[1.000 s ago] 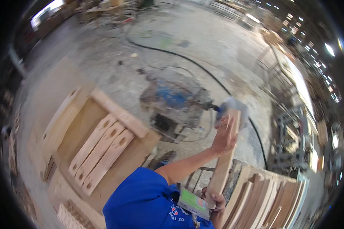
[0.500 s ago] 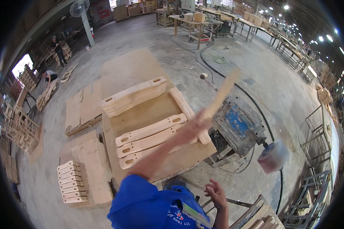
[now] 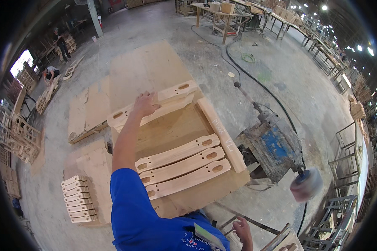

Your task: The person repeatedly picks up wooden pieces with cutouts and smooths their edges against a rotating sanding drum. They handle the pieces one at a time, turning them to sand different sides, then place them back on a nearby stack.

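Observation:
My left hand (image 3: 145,104) reaches across to the far stack of pale wooden slats and grips the top slat (image 3: 171,91) near its middle, fingers over its far edge and thumb on the near side. That slat has oblong slots near its ends and small holes beside them. Closer to me, three similar slats (image 3: 188,171) lie side by side on a brown board (image 3: 188,202). My right hand (image 3: 241,229) hovers low at the right, holding nothing, its fingers loosely curled and apart.
A straight wooden bar (image 3: 222,134) lies along the board's right edge. Beyond it stands a machine (image 3: 274,142) with a blurred round drum (image 3: 306,186) and a black hose. Short slats (image 3: 78,198) are stacked at left. Two people are at the far left.
My left hand has swung from the right, where it held a blurred wooden piece, left to the far stack's top slat. The right hand's fingers have curled in.

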### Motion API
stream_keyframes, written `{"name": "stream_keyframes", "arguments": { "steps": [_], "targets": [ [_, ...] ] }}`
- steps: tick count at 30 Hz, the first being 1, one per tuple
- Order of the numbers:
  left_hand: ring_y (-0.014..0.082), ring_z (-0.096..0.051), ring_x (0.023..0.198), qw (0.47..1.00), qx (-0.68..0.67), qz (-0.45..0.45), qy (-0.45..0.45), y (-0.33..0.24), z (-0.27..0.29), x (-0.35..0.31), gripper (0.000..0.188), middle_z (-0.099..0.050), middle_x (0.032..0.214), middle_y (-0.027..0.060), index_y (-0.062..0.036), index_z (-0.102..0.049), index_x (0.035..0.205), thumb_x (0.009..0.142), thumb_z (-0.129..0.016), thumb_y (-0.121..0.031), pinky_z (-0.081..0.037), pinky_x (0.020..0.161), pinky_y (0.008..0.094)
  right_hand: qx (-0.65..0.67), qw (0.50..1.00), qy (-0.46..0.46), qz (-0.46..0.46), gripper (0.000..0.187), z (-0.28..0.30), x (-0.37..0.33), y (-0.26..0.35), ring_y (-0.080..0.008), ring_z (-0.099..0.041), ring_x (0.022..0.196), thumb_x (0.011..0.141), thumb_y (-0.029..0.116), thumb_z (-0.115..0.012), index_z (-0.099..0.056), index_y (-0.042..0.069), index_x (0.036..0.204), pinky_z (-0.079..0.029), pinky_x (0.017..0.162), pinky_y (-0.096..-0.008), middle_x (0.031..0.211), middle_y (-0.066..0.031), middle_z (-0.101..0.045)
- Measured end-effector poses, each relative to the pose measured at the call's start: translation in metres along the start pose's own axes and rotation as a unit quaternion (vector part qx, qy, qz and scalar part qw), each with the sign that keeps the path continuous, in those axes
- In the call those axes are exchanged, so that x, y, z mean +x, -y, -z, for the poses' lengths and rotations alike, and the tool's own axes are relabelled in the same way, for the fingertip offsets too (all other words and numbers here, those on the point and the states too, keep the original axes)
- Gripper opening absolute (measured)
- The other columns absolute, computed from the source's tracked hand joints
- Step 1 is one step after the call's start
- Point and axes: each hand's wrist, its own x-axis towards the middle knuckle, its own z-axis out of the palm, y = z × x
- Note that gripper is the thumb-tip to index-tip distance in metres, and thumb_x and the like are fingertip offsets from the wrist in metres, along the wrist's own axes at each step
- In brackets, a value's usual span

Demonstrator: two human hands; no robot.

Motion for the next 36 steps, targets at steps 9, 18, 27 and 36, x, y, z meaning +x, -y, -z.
{"name": "stream_keyframes", "arguments": {
  "steps": [9,18,27,36],
  "targets": [
    [0.0349,-0.054,0.144,0.998,-0.021,-0.018,0.056,0.026,-0.009,0.026,0.101,-0.057,0.156,0.0172,-0.0144,-0.040,0.166,0.083,-0.083,-0.051,-0.044,0.121,0.0495,-0.167,0.986,0.017,-0.002,0.069,-0.019,0.006,-0.010,-0.0213,-0.075,0.086,0.094,0.029,-0.081,-0.056,0.000,0.150,-0.060,0.071,-0.0346,0.110,-0.0145,-0.078],
    [0.0334,-0.054,0.145,0.997,-0.049,-0.012,0.054,0.021,-0.003,0.032,0.101,-0.057,0.158,0.0150,-0.0135,-0.042,0.164,0.078,-0.087,-0.044,-0.045,0.121,0.0466,-0.206,0.978,-0.024,0.016,0.067,-0.029,0.013,-0.002,-0.0271,-0.078,0.094,0.090,0.033,-0.083,-0.061,0.003,0.146,-0.061,0.082,-0.0393,0.108,-0.0179,-0.081],
    [0.0344,-0.058,0.141,0.998,-0.046,-0.042,0.030,0.024,-0.002,0.032,0.101,-0.062,0.152,0.0159,-0.0136,-0.045,0.162,0.077,-0.088,-0.045,-0.048,0.117,0.0482,-0.188,0.982,-0.031,0.011,0.065,-0.024,0.007,0.002,-0.0236,-0.078,0.093,0.091,0.028,-0.082,-0.061,0.002,0.146,-0.061,0.081,-0.0374,0.104,-0.0165,-0.080],
    [0.0374,-0.056,0.143,0.997,-0.074,-0.021,-0.013,0.031,0.006,0.027,0.101,-0.060,0.154,0.0201,-0.0059,-0.047,0.160,0.079,-0.088,-0.051,-0.045,0.120,0.0471,-0.164,0.986,-0.031,0.007,0.064,-0.033,0.012,-0.031,-0.0188,-0.074,0.075,0.092,0.025,-0.082,-0.060,-0.001,0.145,-0.059,0.063,-0.0342,0.103,-0.0164,-0.080]
  ]
}}
